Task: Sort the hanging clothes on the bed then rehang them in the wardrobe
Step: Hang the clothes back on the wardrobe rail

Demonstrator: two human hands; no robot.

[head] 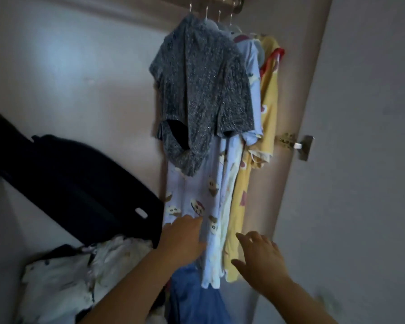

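Note:
Inside the wardrobe, several garments hang on hangers from the rail [237, 2] at the top. A grey speckled top [204, 90] hangs in front. Behind it hangs a long light blue printed garment [201, 197], and to its right a yellow printed one [268, 94]. My left hand [185, 239] lies with straight fingers against the lower part of the light blue garment. My right hand [260, 258] hovers open just right of the hanging hems, close to the yellow garment, holding nothing.
A dark bag [63, 181] leans against the wardrobe's back wall at the left. A heap of white cloth [75, 277] and a blue garment [192, 298] lie on the wardrobe floor. The open wardrobe door [360, 160] with a hinge [302, 146] stands at the right.

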